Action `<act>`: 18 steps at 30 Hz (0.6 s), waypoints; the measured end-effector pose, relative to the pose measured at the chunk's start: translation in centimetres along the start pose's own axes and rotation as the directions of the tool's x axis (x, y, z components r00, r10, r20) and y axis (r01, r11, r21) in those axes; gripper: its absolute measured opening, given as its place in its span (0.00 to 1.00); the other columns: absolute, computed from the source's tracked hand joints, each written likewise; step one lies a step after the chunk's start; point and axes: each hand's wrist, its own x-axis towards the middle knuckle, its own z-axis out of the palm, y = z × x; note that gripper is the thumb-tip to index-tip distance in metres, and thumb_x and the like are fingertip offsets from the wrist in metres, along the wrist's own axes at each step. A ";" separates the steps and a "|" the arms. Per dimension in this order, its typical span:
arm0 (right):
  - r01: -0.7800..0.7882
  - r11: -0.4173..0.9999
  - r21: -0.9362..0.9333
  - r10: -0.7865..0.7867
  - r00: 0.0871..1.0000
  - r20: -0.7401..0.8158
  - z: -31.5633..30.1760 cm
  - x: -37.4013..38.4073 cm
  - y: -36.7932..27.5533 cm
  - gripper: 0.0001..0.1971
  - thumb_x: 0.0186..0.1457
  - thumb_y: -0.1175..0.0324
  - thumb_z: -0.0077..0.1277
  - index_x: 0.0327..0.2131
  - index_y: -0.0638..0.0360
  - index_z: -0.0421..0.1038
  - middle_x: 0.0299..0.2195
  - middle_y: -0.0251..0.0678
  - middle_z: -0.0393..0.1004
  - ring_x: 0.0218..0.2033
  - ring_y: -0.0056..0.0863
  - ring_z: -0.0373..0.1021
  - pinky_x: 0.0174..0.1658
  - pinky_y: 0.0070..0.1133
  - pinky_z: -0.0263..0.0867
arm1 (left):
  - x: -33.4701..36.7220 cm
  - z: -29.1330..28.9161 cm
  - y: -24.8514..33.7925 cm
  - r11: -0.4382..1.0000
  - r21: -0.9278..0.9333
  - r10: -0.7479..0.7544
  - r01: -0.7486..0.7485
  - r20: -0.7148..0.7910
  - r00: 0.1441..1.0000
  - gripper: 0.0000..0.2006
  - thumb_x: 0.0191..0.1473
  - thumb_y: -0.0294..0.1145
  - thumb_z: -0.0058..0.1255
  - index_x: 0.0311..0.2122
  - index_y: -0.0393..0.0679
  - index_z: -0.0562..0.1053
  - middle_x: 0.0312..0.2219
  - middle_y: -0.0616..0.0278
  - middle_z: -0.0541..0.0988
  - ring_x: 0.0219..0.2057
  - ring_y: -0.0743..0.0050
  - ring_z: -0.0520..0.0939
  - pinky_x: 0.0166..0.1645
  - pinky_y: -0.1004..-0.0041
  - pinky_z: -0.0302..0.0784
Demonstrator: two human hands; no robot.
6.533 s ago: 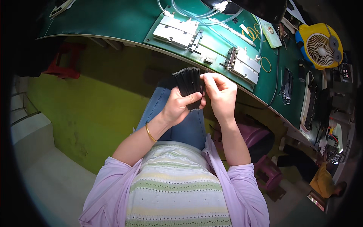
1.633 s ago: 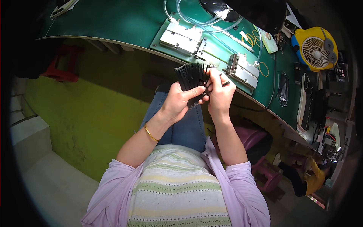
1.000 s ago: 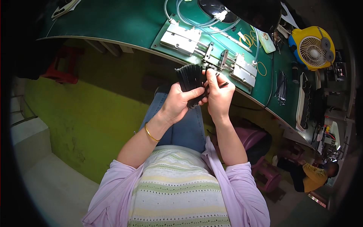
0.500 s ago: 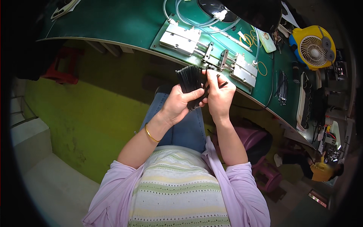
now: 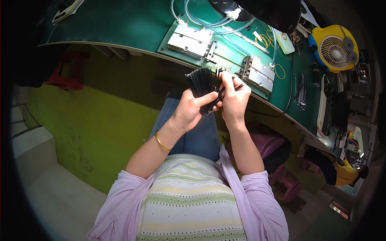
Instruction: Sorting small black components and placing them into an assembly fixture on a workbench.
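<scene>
Picking out black strips [image 5: 201, 82] seems the step: the left hand [image 5: 189, 109] grips most, the right hand [image 5: 235, 100] pinches a few; parting more likely needs care.

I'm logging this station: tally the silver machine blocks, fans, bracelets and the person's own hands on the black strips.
Silver machine blocks: 2
Yellow-and-blue fan: 1
Gold bracelet: 1
Own hands: 2 (left hand, right hand, both on black strips)
Total: 6
</scene>
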 end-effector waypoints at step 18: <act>0.063 0.998 -0.005 -0.063 0.997 0.050 0.4 -0.8 -0.3 0.10 0.51 0.67 0.47 0.24 0.65 0.70 0.10 0.25 0.58 0.05 0.10 0.51 0.05 0.12 0.50 | -0.2 -0.3 0.3 1.000 0.029 -0.002 0.001 0.050 0.999 0.08 0.47 0.23 0.48 0.35 0.38 0.69 0.26 0.64 0.74 0.24 0.78 0.75 0.27 0.80 0.71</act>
